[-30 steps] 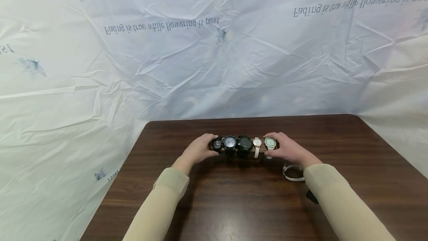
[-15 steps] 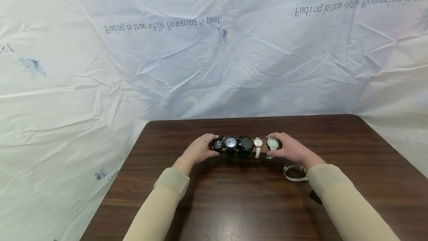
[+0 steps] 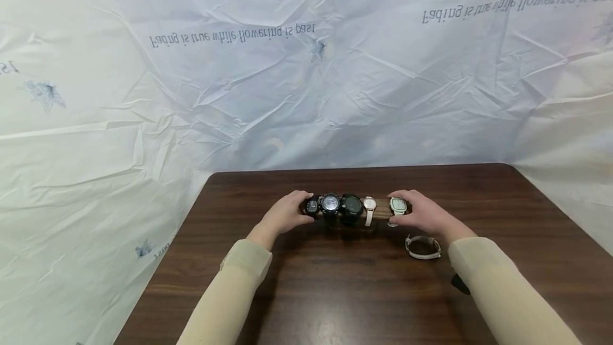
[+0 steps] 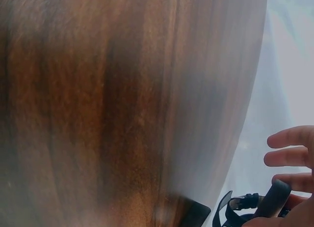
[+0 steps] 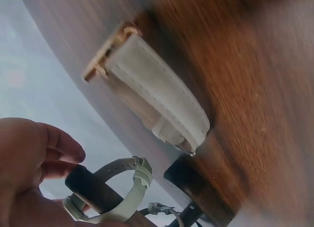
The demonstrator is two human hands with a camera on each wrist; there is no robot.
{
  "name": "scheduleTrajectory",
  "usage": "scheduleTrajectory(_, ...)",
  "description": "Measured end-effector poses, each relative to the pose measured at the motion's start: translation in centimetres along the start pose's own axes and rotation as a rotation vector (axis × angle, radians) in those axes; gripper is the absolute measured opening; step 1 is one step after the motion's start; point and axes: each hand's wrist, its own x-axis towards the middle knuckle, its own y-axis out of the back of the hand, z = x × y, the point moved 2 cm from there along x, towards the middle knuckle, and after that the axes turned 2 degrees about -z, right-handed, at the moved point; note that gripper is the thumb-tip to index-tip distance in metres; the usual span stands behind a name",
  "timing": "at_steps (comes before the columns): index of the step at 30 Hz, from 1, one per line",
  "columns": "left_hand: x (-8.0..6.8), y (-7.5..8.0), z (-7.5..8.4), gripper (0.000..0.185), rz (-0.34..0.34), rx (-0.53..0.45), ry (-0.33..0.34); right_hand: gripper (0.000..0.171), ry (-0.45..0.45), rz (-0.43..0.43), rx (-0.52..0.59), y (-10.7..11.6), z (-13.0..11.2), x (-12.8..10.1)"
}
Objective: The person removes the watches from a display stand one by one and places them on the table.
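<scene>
A dark wooden bar (image 3: 381, 214) stands on the brown table (image 3: 335, 281) with several watches strapped round it. From left to right they are a small black watch (image 3: 312, 206), two big black watches (image 3: 341, 205), a white watch with a rose-gold case (image 3: 369, 205) and a mint-green watch (image 3: 398, 205). My left hand (image 3: 286, 213) curls round the bar's left end (image 4: 272, 197), beside a black strap (image 4: 240, 205). My right hand (image 3: 422, 214) grips the mint-green watch (image 5: 132, 180) near the bar's right end (image 5: 91, 187).
A loose white watch (image 3: 422, 247) lies on the table just in front of my right hand; its strap and buckle (image 5: 157, 99) fill the right wrist view. A small black object (image 3: 461, 284) sits by my right sleeve. A crinkled white sheet (image 3: 306, 68) hangs behind the table.
My right hand has slid the mint-green watch to the right along the bar, opening a gap between it and the white watch. The left hand has stayed put.
</scene>
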Motion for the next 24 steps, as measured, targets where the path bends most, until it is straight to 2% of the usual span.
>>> scheduleTrajectory(4, 0.0, 0.0, 0.1, 0.062, -0.001, 0.002, 0.010, 0.066, 0.015, 0.017, -0.033, 0.4, 0.3, -0.6)
scheduleTrajectory(10, -0.1, -0.2, 0.0, 0.063, -0.011, 0.018, 0.027, 0.070, -0.018, 0.037, -0.064, 0.6, 0.5, -0.9)
scheduleTrajectory(16, 0.0, -0.2, 0.1, 0.062, 0.004, 0.020, 0.018, 0.071, -0.034, 0.087, -0.114, 0.9, 0.5, -1.0)
scheduleTrajectory(24, 0.0, -0.3, 0.1, 0.062, 0.006, 0.007, 0.029, 0.071, -0.016, 0.141, -0.122, 1.0, 1.1, -1.4)
